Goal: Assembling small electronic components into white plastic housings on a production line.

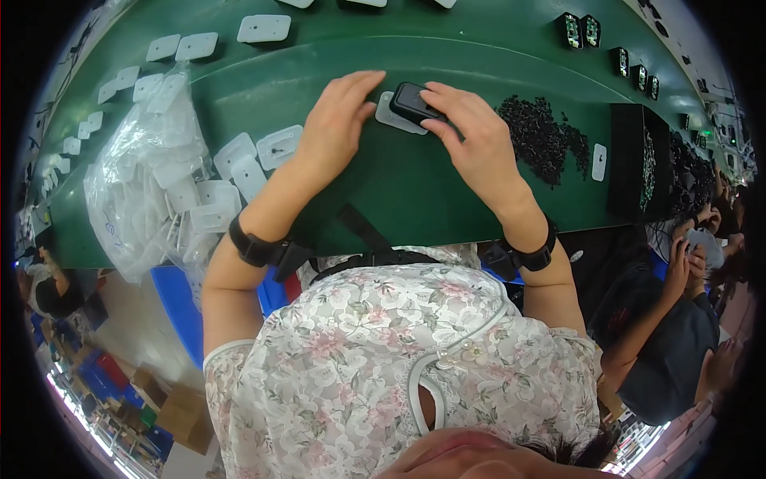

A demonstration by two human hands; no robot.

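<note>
A black rounded rectangular case [408, 97] is gripped between the thumb and fingers of my right hand [472, 128]. It overlaps a white rounded plate [388, 114], whose left and lower edges show beneath it; whether the two touch, I cannot tell. My left hand [338, 116] is just left of the plate with its fingers stretched out, apart from the case and holding nothing. Several white plates lie beside my left forearm, one [279, 147] close to the wrist. Right of my right hand spreads a pile of small black parts [542, 140].
A clear plastic bag [132, 180] of white plates lies at the left of the green table [383, 188]. At right are a single white plate [599, 163] and a black bin [630, 120]. White pieces and black cases with circuit boards [581, 32] line the far side. Another person sits at right.
</note>
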